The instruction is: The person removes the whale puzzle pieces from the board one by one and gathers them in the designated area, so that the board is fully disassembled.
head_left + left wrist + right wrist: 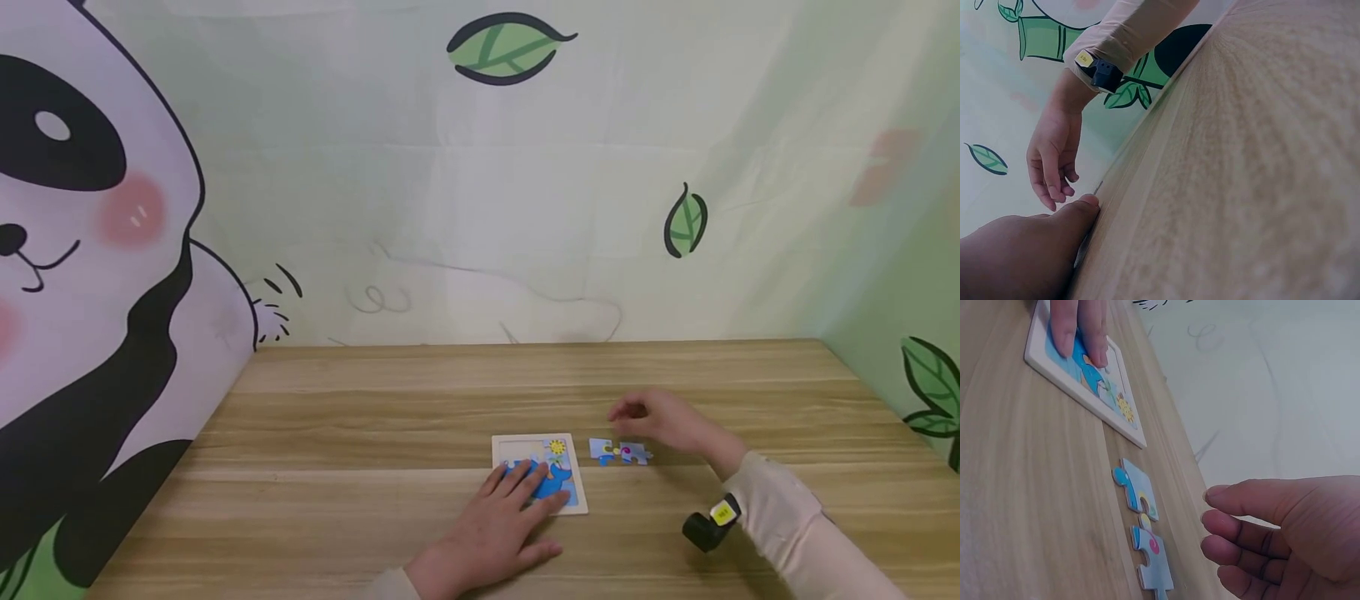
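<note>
Resting with fingers spread, the left hand touches the blue picture in a square, pale wooden puzzle tray and covers a chunk of it in the head view. The right wrist view shows the tray's near edge better, plus a yellow sun-like shape by one corner. The right hand holds nothing, fingers loosely bent, thumb close to the index; the left wrist view catches it dangling above the surface. Below it, next to the tray, lie a pale jigsaw piece with a blue knob and a pale jigsaw piece with a pink spot, can't tell if touching. Farther out: a printed panda backdrop.
</note>
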A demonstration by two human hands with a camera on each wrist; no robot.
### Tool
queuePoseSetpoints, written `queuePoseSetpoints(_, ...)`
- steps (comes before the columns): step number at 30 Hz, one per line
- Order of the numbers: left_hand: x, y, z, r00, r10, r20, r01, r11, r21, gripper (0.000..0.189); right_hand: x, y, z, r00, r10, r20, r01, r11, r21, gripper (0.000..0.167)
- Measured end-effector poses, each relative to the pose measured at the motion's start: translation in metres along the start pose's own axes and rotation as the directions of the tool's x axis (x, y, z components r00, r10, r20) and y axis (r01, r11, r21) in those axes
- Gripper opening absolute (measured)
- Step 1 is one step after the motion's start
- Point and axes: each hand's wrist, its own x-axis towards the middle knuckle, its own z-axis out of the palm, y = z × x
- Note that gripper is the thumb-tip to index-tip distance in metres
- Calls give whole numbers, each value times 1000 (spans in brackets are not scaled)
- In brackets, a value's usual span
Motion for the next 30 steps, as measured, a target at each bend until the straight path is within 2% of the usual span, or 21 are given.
queuePoseSetpoints(20, 1, 0, 0, 1000, -7, 26, 8, 1000, -24, 59, 13, -19, 9, 998, -67, -15, 66, 997, -30, 18)
queuePoseSetpoints(30, 1, -1, 1, 1000, -1, 9, 1, 1000, -14, 59, 23, -23, 21, 995, -96, -5, 96, 995, -19, 16)
